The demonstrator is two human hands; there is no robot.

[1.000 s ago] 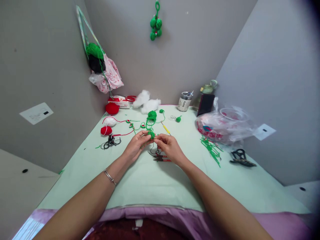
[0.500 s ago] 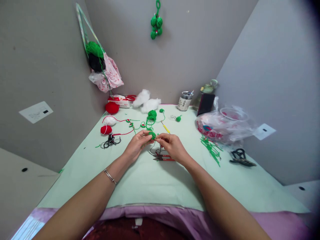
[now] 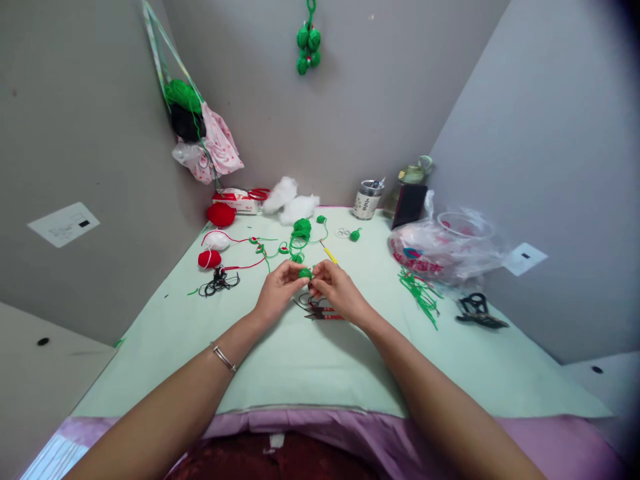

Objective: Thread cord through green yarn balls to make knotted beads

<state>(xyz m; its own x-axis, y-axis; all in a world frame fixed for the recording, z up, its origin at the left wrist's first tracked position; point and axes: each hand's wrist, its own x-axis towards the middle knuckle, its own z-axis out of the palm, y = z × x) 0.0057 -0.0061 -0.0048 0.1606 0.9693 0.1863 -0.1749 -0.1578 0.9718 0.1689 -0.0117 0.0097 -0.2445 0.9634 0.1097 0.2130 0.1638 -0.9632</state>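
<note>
Between the fingers of my left hand (image 3: 281, 288) is a small green crocheted ball (image 3: 305, 273), held over the middle of the table. My right hand (image 3: 336, 288) is closed at the ball's right side, its fingertips pinched; what they pinch is too small to make out. Dark thread (image 3: 311, 301) lies below the hands. Under my right hand rest red-handled thread snips (image 3: 323, 313), partly covered by it. Just beyond the fingers lie a green yarn ball (image 3: 301, 229) and a yellow-handled crochet hook (image 3: 329, 253).
To the left are red yarn balls (image 3: 209, 259), black thread (image 3: 219, 283) and small crocheted pieces (image 3: 260, 249). White stuffing (image 3: 299, 210) sits at the back. On the right are a plastic bag (image 3: 440, 250), green yarn strands (image 3: 421, 297) and a black clip-like object (image 3: 481, 312).
My right hand's fingers have curled in closer to the green ball, and my left thumb has shifted on it. The whole view has moved slightly.
</note>
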